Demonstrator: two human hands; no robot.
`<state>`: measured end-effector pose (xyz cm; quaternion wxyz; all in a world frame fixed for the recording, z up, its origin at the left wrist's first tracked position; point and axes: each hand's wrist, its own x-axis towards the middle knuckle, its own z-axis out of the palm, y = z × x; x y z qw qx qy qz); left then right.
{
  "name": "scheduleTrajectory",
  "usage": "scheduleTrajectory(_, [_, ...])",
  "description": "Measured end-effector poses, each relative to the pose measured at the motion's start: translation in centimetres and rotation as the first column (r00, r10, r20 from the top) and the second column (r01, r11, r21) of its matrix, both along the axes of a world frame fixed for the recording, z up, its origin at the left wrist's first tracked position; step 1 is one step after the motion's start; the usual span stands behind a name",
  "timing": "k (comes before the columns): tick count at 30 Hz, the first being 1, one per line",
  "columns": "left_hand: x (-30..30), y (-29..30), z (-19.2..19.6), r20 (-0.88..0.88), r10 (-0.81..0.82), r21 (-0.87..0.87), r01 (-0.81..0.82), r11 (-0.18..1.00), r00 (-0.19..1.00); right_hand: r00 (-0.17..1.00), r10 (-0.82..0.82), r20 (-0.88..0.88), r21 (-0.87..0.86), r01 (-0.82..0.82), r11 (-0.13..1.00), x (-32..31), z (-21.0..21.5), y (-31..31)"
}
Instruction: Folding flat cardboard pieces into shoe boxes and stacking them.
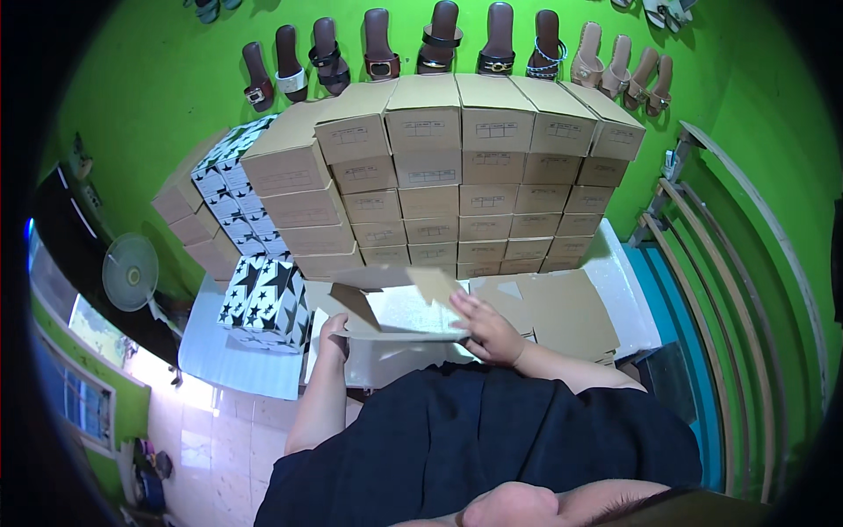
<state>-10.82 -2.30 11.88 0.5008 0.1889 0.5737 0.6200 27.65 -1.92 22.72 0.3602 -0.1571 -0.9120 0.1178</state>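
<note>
A partly folded cardboard box (356,306) is tilted up in front of my body, its brown flaps raised around a bright, pale opening. My left hand (335,332) grips its left near corner, thumb along the edge. At the other end, my right hand (490,330) holds the right side, with fingers against a raised flap (432,285). Flat cardboard sheets (566,316) lie on the table just right of my right hand. Part of the box's underside is hidden from me.
Stacked brown boxes (428,167) form a wall behind the work area, with sandals (439,39) above them. Star-patterned boxes (263,303) stand at the left on a pale sheet (237,373). A fan (131,270) is farther left; a wooden rack (702,263) stands right.
</note>
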Motion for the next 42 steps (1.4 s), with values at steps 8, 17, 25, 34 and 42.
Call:
scheduleTrajectory(8, [1.4, -1.9, 2.8, -0.169, 0.018, 0.249, 0.025, 0.968, 0.985, 0.981, -0.177, -0.077, -0.425, 0.128, 0.896, 0.4, -2.9, 0.5])
scheduleTrajectory(17, [-0.8, -1.9, -2.8, -0.433, -0.222, 0.174, 0.322, 0.931, 0.874, 0.971, -0.193, 0.139, -0.471, 0.236, 0.85, 1.3, -8.4, 1.9])
scheduleTrajectory(25, [-0.3, -3.3, -10.0, -0.62, -0.413, -0.15, 0.416, 0.897, 0.667, 0.946, -0.177, 0.272, -0.779, 0.324, 0.536, 1.4, -15.5, 2.0])
scheduleTrajectory(34, [-0.5, -2.8, -11.6, -0.348, -0.413, -0.247, 0.343, 0.906, 0.841, 0.935, -0.267, 0.235, -0.877, 0.322, 0.356, 0.9, -15.2, 1.2])
scheduleTrajectory(42, [-0.6, -3.0, -12.7, -0.246, -0.378, -0.238, 0.322, 0.916, 0.893, 0.89, -0.424, 0.168, -0.746, 0.396, 0.535, 1.0, -15.6, 1.8])
